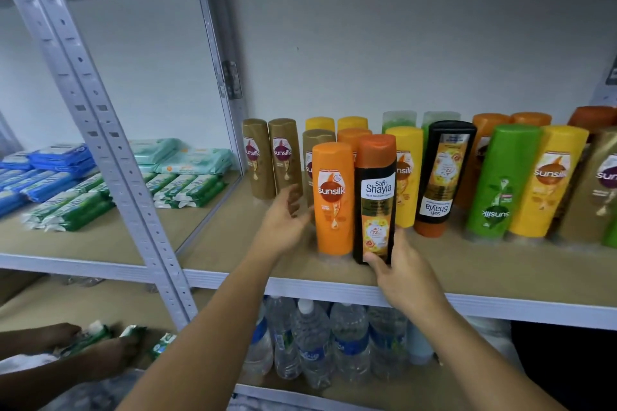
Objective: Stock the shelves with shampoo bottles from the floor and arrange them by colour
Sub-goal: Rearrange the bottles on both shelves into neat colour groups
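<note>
Black bottle (375,200) with orange cap stands upright on the shelf (233,243) at frame centre, against an orange bottle (334,200) on its left. Right hand (405,272) grips its base. Left hand (283,220), fingers spread, sits just beside the orange bottle; contact unclear. Mixed bottles (531,177) stand behind, centre right.

Both forearms stretch forward. The left hand (283,223) has its fingers spread and relaxed; the right hand (410,274) grips the black bottle (379,190) at its base.

A shop or its stockroom: right of a slotted steel upright (103,133), rows of Sunsilk and Safi Shayla shampoo bottles (333,200); left of it, stacked blue and green packets (63,157); lower right, water bottles (314,344).
</note>
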Demonstrator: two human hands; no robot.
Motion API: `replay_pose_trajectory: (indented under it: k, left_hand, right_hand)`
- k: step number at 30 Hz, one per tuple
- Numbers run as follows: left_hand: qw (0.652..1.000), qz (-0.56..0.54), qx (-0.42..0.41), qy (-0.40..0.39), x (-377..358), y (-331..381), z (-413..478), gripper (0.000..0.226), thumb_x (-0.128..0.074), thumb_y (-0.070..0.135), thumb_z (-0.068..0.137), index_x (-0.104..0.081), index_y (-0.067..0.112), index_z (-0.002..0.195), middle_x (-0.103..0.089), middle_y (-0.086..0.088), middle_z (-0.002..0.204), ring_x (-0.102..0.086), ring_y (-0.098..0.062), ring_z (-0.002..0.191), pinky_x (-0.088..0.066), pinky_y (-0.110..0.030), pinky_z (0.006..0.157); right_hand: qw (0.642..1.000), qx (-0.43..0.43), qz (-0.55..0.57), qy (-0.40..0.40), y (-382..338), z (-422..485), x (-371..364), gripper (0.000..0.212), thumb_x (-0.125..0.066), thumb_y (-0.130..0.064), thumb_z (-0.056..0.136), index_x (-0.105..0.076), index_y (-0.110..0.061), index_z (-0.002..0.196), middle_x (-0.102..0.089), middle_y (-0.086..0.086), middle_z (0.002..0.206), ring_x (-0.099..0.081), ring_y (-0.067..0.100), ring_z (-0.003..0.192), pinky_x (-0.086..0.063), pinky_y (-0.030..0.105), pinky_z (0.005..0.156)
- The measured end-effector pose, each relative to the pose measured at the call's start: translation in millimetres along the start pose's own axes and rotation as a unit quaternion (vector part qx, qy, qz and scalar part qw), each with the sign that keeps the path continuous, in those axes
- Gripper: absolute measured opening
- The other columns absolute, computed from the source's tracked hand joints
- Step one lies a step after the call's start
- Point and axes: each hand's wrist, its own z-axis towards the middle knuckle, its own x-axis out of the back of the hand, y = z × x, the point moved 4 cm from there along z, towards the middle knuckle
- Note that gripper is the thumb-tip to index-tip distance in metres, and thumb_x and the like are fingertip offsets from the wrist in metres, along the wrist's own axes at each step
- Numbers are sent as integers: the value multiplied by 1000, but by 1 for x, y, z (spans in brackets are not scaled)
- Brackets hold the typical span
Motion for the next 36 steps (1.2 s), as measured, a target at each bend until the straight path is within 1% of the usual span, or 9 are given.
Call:
replay_pose_trajectory:
  k: [4, 7, 9, 13, 16, 24, 31, 34, 36]
  left_hand:
    - [997, -4, 0, -79, -24, -15, 14, 85, -79, 21, 85, -28, 25, 154, -51, 2, 145, -52, -15, 130, -46, -43, 109]
    - [998, 18, -28, -57, -32, -16, 19, 65, -77, 22, 88, -38, 24, 139, -58, 13, 117, -58, -1, 106, -47, -29, 91]
    - [998, 31, -36, -41, -31, -15, 21, 55, -77, 24, 87, -40, 30, 128, -58, 14, 109, -60, -4, 104, -47, -28, 87]
    - [997, 66, -32, -26, -17, -18, 13, 50, -74, 23, 89, -41, 30, 126, -59, 19, 106, -61, -7, 104, -49, -30, 91]
    - [998, 56, -35, -16, 0, -23, 4, 66, -80, 25, 84, -41, 28, 137, -65, 15, 119, -63, -6, 112, -51, -35, 102]
    - [996, 81, -3, 46, 64, -47, -16, 55, -82, 37, 78, -47, 32, 121, -67, 10, 114, -65, -13, 106, -54, -45, 96]
    - [989, 121, -8, 88, 98, -66, -5, 45, -80, 38, 81, -53, 30, 116, -65, 16, 103, -63, -7, 94, -51, -31, 79]
    - [985, 146, -7, 95, 103, -72, 8, 44, -81, 41, 80, -53, 28, 112, -65, 12, 101, -62, -8, 89, -52, -31, 76]
    - [984, 151, -3, 99, 105, -77, 17, 45, -82, 44, 77, -54, 30, 110, -66, 11, 101, -62, -10, 89, -55, -36, 80]
  right_hand:
    - [998, 16, -57, 6, 6, -5, 0, 39, -61, -49, 92, -48, -24, 119, -66, 0, 106, -62, 25, 97, -55, 42, 74]
    - [990, 41, -135, 23, 8, -13, 7, 28, -61, -42, 92, -61, -19, 108, -66, 1, 99, -60, 24, 93, -51, 35, 75]
    - [978, 45, -203, 33, 7, -20, 12, 29, -58, -43, 93, -68, -16, 101, -65, 2, 95, -58, 25, 92, -48, 35, 79]
    - [955, 65, -285, 43, -4, -37, 12, 26, -55, -42, 94, -69, -20, 91, -62, 0, 89, -55, 25, 88, -44, 39, 77]
    - [954, 124, -271, 45, -17, -45, 0, 22, -58, -38, 93, -71, -21, 89, -63, -2, 88, -56, 24, 86, -46, 39, 75]
    - [925, 315, -152, -147, -82, -50, -60, 40, -31, -41, 106, -65, -21, 116, -59, -6, 118, -52, 15, 112, -42, 31, 98]
    - [947, 220, -130, -196, -125, -20, -111, 31, -33, -39, 106, -49, -17, 120, -58, 3, 117, -53, 23, 107, -46, 41, 87]
    - [935, 198, -191, -225, -132, 6, -131, 43, -31, -38, 105, -46, -10, 134, -50, 10, 139, -43, 27, 130, -34, 41, 109]
    - [929, 175, -217, -244, -131, 22, -140, 60, -27, -46, 105, -33, -8, 151, -34, 10, 158, -26, 25, 147, -19, 43, 121]
